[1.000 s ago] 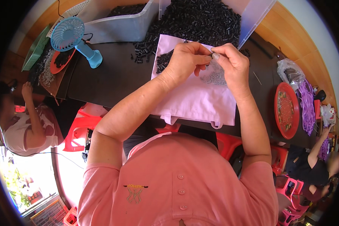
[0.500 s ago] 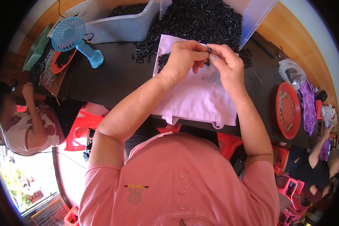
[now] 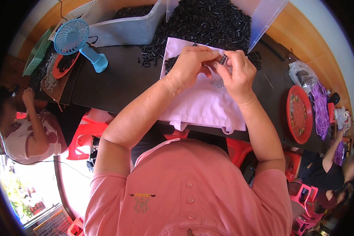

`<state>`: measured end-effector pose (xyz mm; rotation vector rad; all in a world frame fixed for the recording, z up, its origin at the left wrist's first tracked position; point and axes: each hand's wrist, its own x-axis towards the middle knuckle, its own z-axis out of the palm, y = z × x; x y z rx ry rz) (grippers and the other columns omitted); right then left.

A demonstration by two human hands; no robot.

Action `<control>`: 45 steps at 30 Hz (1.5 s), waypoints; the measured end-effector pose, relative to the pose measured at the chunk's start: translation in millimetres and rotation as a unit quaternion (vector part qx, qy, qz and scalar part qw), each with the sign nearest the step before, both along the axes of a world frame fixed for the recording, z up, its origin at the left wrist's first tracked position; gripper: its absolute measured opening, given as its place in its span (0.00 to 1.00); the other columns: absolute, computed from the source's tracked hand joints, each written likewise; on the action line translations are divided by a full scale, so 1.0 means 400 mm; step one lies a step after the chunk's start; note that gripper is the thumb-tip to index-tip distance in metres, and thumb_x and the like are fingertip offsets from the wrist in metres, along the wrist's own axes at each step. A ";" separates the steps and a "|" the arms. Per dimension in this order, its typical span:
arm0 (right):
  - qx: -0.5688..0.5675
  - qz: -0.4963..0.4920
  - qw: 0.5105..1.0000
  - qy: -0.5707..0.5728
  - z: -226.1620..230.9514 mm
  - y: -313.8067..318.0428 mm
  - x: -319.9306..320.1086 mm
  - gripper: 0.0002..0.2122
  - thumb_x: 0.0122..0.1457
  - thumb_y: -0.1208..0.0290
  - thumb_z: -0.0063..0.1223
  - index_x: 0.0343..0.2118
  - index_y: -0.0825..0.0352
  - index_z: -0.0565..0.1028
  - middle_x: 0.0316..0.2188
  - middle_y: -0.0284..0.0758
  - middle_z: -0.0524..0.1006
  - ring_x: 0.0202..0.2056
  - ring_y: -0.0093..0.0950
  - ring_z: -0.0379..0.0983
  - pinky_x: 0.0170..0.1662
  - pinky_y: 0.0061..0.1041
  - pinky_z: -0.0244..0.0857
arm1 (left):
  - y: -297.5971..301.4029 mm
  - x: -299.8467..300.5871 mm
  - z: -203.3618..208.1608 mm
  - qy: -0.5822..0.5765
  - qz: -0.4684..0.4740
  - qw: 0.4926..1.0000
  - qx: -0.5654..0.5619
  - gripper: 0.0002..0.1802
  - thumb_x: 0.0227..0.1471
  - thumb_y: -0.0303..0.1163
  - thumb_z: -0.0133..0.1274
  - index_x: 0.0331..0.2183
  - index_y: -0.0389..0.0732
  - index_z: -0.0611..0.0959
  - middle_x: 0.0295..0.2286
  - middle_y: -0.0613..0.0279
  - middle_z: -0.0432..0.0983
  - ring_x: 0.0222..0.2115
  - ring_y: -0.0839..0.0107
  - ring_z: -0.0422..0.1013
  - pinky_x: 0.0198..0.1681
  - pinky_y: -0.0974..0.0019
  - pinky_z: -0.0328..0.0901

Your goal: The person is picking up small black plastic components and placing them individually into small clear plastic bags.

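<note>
My right hand (image 3: 238, 74) pinches a small black ribbed cylinder (image 3: 223, 59) between thumb and fingers, above a pink cloth bag (image 3: 208, 104) spread on the dark table. Close beside it, my left hand (image 3: 188, 65) is closed, thumb and fingertips pressed together and pointing at the cylinder; whatever they hold is too small to make out. Under my hands, a little heap of fine silvery pieces (image 3: 217, 83) lies on the bag. More black cylinders (image 3: 170, 63) lie by my left wrist, partly covered by it. Beyond the bag rises a large pile of similar black cylinders (image 3: 208, 23).
A translucent bin (image 3: 122, 31) stands behind at left, near a blue fan (image 3: 94, 57). To the right are a red round tray (image 3: 290, 114), purple cords (image 3: 321, 110) and a plastic bag (image 3: 303, 72). Other people sit at both sides, among red stools (image 3: 82, 133).
My right hand has moved slightly down and turned, bringing the black cylinder into plain view. My left fingers have shifted a little. The person at far right has moved slightly.
</note>
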<state>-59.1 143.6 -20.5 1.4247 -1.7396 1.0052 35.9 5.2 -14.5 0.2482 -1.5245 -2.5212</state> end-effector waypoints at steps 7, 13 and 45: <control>0.009 0.017 1.000 -0.013 0.018 0.011 0.002 0.12 0.40 0.74 0.64 0.28 0.65 0.72 0.19 0.33 0.70 0.19 0.33 0.70 0.23 0.31 0.62 | -0.005 -0.003 -0.006 -0.007 -0.020 1.000 0.005 0.15 0.57 0.36 0.53 0.31 0.32 0.82 0.25 0.55 0.78 0.23 0.67 0.74 0.21 0.69 0.66; 0.019 0.020 0.999 0.024 0.021 0.008 0.007 0.09 0.44 0.76 0.61 0.25 0.64 0.70 0.20 0.35 0.70 0.20 0.35 0.70 0.24 0.33 0.63 | 0.005 -0.005 -0.010 0.056 -0.011 0.989 -0.134 0.11 0.53 0.32 0.58 0.31 0.32 0.83 0.25 0.59 0.78 0.23 0.73 0.72 0.24 0.72 0.67; 0.151 0.139 0.974 -0.096 0.012 0.005 0.024 0.08 0.49 0.78 0.59 0.33 0.64 0.75 0.27 0.35 0.79 0.28 0.35 0.77 0.30 0.31 0.69 | -0.534 0.370 -0.031 -0.249 0.555 0.625 -0.489 0.27 0.25 0.39 0.72 0.31 0.35 0.82 0.28 0.53 0.80 0.32 0.58 0.76 0.39 0.59 0.69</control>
